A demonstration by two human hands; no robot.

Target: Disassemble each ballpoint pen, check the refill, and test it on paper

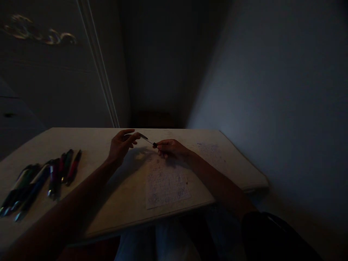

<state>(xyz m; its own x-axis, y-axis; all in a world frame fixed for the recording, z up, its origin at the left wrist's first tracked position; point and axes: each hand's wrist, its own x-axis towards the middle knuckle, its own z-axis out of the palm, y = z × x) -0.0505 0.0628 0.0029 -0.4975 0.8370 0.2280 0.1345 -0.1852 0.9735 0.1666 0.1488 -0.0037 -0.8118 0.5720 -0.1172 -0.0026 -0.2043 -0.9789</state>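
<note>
A slim pen (149,140) spans the gap between my two hands, above the far half of the table. My left hand (122,143) pinches its left part, where a dark clip-like piece shows past the fingertips. My right hand (171,146) closes its thumb and fingers on a small black end piece (154,145). Between the two dark parts runs a thin, pale length. In the dim light I cannot tell whether the black piece is joined to the pen or separate. A paper covered with writing (167,185) lies flat below my right hand.
Several pens (35,181) lie side by side at the left of the pale table (116,206). Another marked patch or sheet (210,152) is beyond my right forearm. A wall (285,90) borders the right side, and a pale panel with a decoration (40,34) stands at left.
</note>
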